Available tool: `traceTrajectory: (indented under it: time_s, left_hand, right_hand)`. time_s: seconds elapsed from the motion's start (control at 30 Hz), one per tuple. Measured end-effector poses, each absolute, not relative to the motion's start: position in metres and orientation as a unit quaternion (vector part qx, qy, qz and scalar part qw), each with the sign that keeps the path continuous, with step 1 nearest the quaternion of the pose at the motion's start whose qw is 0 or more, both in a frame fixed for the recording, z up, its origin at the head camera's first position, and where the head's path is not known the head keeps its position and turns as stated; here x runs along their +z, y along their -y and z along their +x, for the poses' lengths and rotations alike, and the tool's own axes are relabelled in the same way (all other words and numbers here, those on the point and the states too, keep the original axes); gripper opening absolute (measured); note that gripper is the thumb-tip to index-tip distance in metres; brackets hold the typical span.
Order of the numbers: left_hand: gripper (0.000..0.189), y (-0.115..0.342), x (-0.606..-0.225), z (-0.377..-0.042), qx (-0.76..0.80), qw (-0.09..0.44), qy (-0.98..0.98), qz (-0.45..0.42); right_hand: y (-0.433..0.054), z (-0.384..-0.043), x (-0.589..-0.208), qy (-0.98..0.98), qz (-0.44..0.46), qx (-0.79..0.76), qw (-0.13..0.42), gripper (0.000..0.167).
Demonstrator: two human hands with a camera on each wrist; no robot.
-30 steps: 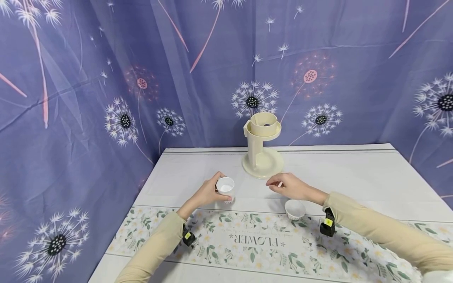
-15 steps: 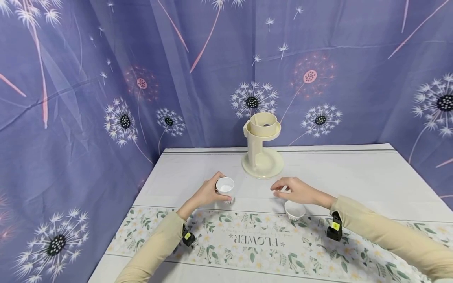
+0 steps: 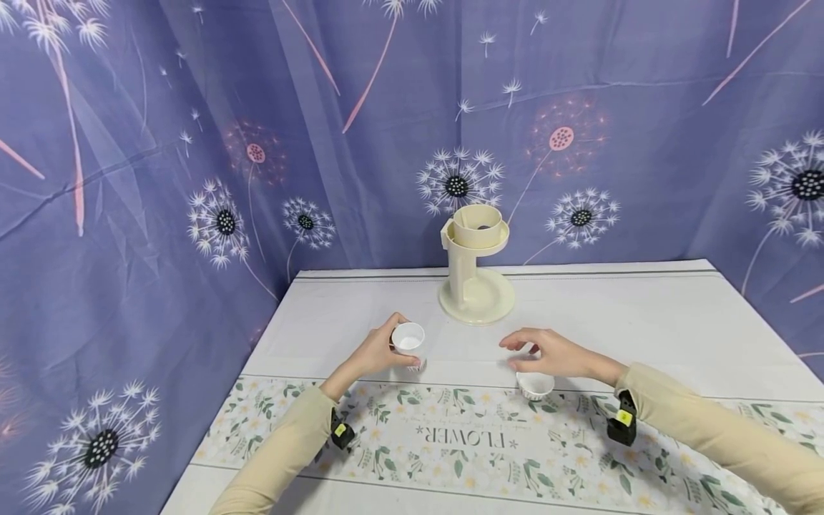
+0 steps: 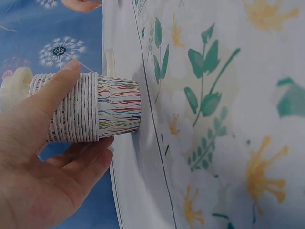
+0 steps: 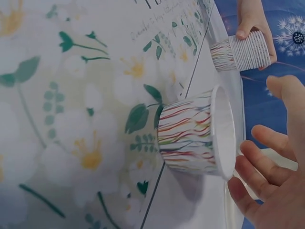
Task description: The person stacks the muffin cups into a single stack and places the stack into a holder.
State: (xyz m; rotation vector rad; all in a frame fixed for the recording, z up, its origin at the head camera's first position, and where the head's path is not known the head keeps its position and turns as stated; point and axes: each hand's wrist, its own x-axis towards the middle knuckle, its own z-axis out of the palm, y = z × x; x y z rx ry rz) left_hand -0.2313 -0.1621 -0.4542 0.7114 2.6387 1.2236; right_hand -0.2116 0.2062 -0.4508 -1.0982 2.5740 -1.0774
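Note:
My left hand (image 3: 376, 352) grips a stack of nested paper cups (image 3: 408, 340), mouths up, with thumb and fingers around its sides. In the left wrist view, the lowest cup (image 4: 119, 103) shows thin coloured wavy stripes below the many rims. A single striped paper cup (image 3: 536, 388) stands upright on the table, right of the stack. Just behind it and above its rim is my right hand (image 3: 553, 352), holding nothing, its fingers loosely bent and spread. The right wrist view shows the fingertips close to the rim of this cup (image 5: 188, 136); whether they touch is unclear.
A cream stand (image 3: 462, 275) with a round base and a ring-shaped holder on top stands behind both hands. The white table (image 3: 618, 307) carries a floral printed band (image 3: 473, 465). A blue dandelion curtain (image 3: 386, 143) hangs behind and to the left.
My right hand has moved a little to the right and nearer, now partly covering the far edge of the single cup. The left hand and its stack stay in place.

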Motion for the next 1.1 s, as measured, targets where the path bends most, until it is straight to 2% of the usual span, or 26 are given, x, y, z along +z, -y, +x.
traceTrajectory:
  time_s: [0.23, 0.63, 0.8, 1.1]
  left_hand:
    - [0.059, 0.162, -0.454, -0.23, 0.41, 0.072, -0.878, 0.236]
    - [0.059, 0.163, -0.455, -0.231, 0.409, 0.072, -0.879, 0.235]
    - [0.059, 0.163, -0.455, -0.231, 0.407, 0.072, -0.88, 0.235]
    - [0.059, 0.162, -0.454, -0.23, 0.404, 0.067, -0.881, 0.236]
  right_hand:
    - [-0.213, -0.208, -0.451, -0.846, -0.378, -0.367, 0.085, 0.051]
    - [-0.224, -0.201, -0.451, -0.833, -0.389, -0.374, 0.124, 0.078]
    - [-0.227, -0.2, -0.453, -0.829, -0.384, -0.38, 0.148, 0.083]
    - [-0.232, -0.198, -0.454, -0.839, -0.385, -0.356, 0.147, 0.08]
